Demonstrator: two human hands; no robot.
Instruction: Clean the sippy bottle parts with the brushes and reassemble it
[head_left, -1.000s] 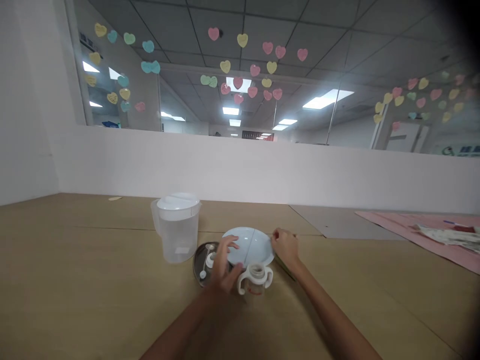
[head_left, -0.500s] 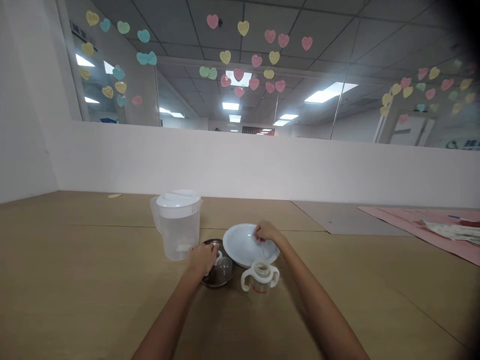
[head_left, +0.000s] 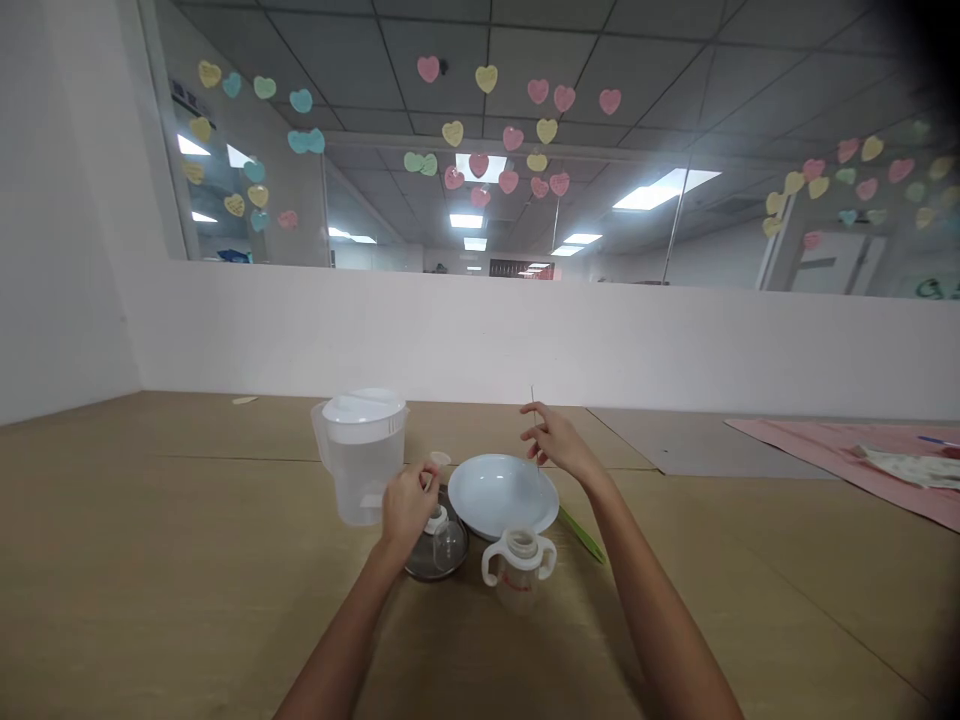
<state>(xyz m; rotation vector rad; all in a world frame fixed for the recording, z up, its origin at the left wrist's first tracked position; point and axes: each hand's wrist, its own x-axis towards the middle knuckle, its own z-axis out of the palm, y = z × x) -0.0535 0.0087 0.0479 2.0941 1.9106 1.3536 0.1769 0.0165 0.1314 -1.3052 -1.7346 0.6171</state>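
Wire [head_left: 532, 393] stands nearly upright, pinched in my right hand [head_left: 559, 443], by the bowl's [head_left: 491, 490] far right edge; a slack hold could drop it. My left hand [head_left: 407, 508] pinches a small pale piece [head_left: 440, 459].

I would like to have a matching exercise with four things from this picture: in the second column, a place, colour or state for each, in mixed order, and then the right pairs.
Column 1
1. Pitcher
2. Bottle with two handles
3. Long narrow object
4. Right hand

Column 2
A. Open at the top, on the near side of the bowl
B. Holding a thin rod
C. Covered with a white lid
D. Green

Pairs: 1-C, 2-A, 3-D, 4-B
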